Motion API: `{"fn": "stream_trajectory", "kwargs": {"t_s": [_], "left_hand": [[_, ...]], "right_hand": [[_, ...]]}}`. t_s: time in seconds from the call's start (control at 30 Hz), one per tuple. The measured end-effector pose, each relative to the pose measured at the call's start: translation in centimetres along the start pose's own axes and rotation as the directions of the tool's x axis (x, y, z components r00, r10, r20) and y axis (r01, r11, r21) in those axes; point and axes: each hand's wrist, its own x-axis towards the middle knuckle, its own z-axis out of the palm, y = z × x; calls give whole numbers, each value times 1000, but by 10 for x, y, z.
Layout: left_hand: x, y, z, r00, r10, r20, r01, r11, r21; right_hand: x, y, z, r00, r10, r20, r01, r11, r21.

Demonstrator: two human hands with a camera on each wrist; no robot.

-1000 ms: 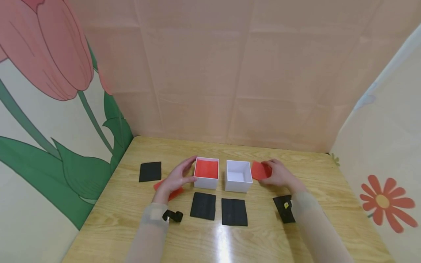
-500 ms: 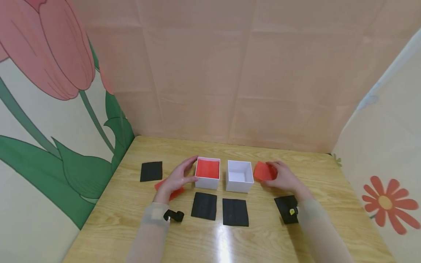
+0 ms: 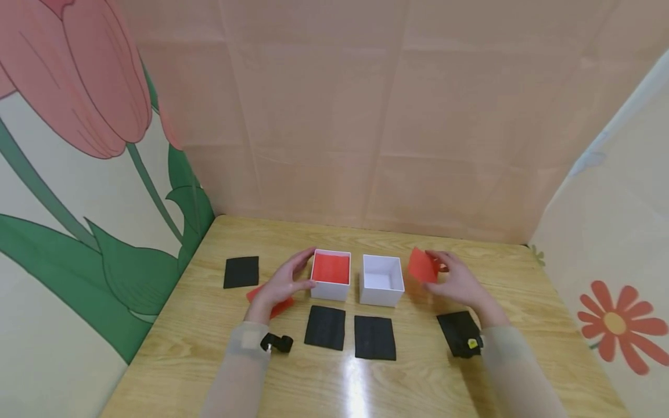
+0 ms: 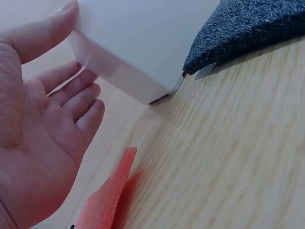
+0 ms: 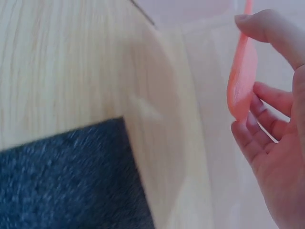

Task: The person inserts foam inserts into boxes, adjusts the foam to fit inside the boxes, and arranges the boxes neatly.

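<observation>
My left hand (image 3: 280, 284) holds a small white box (image 3: 328, 292) by its left side, thumb near the front corner and fingers at the far corner. Inside that box lies a red foam square (image 3: 330, 268). In the left wrist view the thumb touches the box wall (image 4: 138, 76). To the right stands a second white box (image 3: 380, 295), open at the top with its bare floor showing. Beyond it, my right hand (image 3: 456, 283) pinches another red foam square (image 3: 423, 266), tilted up off the table. The right wrist view shows this foam (image 5: 244, 78) edge-on, between thumb and fingertips.
Two black foam squares (image 3: 324, 328) lie in front of the boxes. A further black square (image 3: 241, 272) is at far left, and one (image 3: 456, 331) lies by the right wrist. Partly under the left hand is a red foam piece (image 3: 282, 306). A fabric backdrop rises behind the table.
My right hand has lifted the red foam square from the table, shifted slightly right and tilted it more upright. The left hand stays at the left box.
</observation>
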Motion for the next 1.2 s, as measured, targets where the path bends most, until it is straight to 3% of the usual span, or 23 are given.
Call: {"fn": "stream_trajectory", "kwargs": {"t_s": [0.2, 0.4, 0.77, 1.2], "left_hand": [[0, 0, 0, 1000, -6, -7, 6, 1000, -4], [0, 1, 0, 1000, 1, -5, -1, 1000, -12], [0, -1, -1, 1000, 13, 3, -13, 1000, -5], [1, -2, -1, 1000, 28, 6, -28, 1000, 1]], "right_hand": [[3, -22, -5, 998, -62, -23, 63, 995, 71], [5, -50, -6, 993, -119, -7, 119, 990, 74], [13, -90, 9, 971, -233, 47, 225, 965, 137], [26, -122, 30, 960, -255, 115, 234, 958, 169]]}}
